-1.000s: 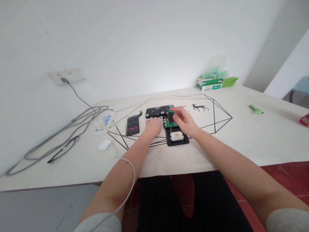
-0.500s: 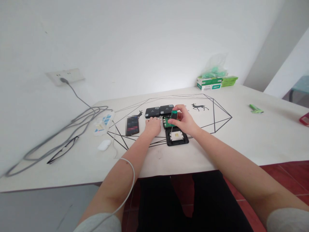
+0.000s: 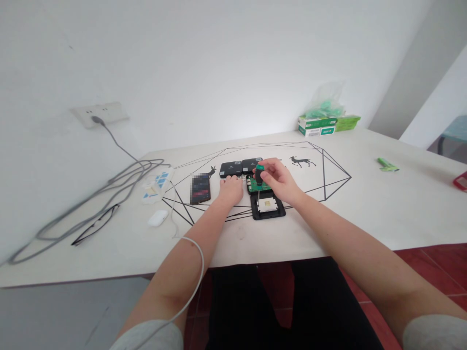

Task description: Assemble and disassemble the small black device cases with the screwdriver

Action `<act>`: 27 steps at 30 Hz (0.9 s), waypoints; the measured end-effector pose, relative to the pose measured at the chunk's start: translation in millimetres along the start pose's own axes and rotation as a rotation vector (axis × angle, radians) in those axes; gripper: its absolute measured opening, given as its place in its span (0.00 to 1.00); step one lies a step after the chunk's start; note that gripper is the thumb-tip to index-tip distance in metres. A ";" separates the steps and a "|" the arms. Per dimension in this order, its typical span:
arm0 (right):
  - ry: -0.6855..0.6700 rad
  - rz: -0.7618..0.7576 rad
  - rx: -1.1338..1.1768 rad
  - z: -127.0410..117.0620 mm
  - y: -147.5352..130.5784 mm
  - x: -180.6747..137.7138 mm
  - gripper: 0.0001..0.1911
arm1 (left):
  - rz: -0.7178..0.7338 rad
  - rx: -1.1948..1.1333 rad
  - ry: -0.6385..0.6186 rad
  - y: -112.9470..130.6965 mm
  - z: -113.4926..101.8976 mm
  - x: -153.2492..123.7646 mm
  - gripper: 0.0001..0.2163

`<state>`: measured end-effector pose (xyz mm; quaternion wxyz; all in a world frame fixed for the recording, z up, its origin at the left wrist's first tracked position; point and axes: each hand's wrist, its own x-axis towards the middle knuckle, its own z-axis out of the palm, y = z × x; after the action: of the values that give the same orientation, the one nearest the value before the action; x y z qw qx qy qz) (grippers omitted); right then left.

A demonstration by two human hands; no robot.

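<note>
My right hand [image 3: 280, 181] is closed around the handle of a screwdriver [image 3: 259, 174], which is black with a green top. Its thin shaft points down, the tip at the upper left of an opened black case half [image 3: 279, 214]. A silver metal plate [image 3: 266, 204] lies in that half. Behind it, a green circuit board [image 3: 251, 185] sits in the other half, partly covered by the screwdriver and my right hand. My left hand [image 3: 231, 190] lies on the table left of the board, fingers loosely spread and holding nothing visible.
Two black boxes [image 3: 230, 168] stand behind my hands. A phone [image 3: 200, 188], white earbud case [image 3: 158, 218], power strip [image 3: 159, 184], glasses [image 3: 95, 225] and grey cable [image 3: 109, 187] lie leftward. Green-white boxes [image 3: 317, 124] stand at the back right; a green wrapper [image 3: 387, 165] lies rightward.
My right fingers have shifted on the screwdriver handle, showing more of it. The handle now stands more upright. My left hand stays nearly still.
</note>
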<state>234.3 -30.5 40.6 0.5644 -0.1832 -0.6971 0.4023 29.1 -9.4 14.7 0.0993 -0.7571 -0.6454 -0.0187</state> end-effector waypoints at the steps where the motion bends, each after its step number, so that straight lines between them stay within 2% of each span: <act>1: 0.007 -0.003 -0.026 -0.6 0.5 0.4 0.22 | 0.002 0.002 0.001 -0.1 -0.3 -0.1 0.14; 9: -0.018 -0.014 -0.065 -3.1 4.5 1.9 0.22 | 0.005 0.012 0.008 -1.7 -1.0 0.7 0.16; 21: 0.012 -0.027 -0.114 -2.1 5.0 1.8 0.21 | 0.018 -0.046 -0.007 -6.8 -0.9 3.2 0.18; 27: 0.028 -0.027 -0.137 -3.3 4.7 1.8 0.22 | -0.013 -0.091 0.044 -11.1 1.4 5.8 0.16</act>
<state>235.9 -25.2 38.3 0.5654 -0.2178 -0.7176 0.3434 19.0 -1.9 15.6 0.0787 -0.7559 -0.6466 -0.0653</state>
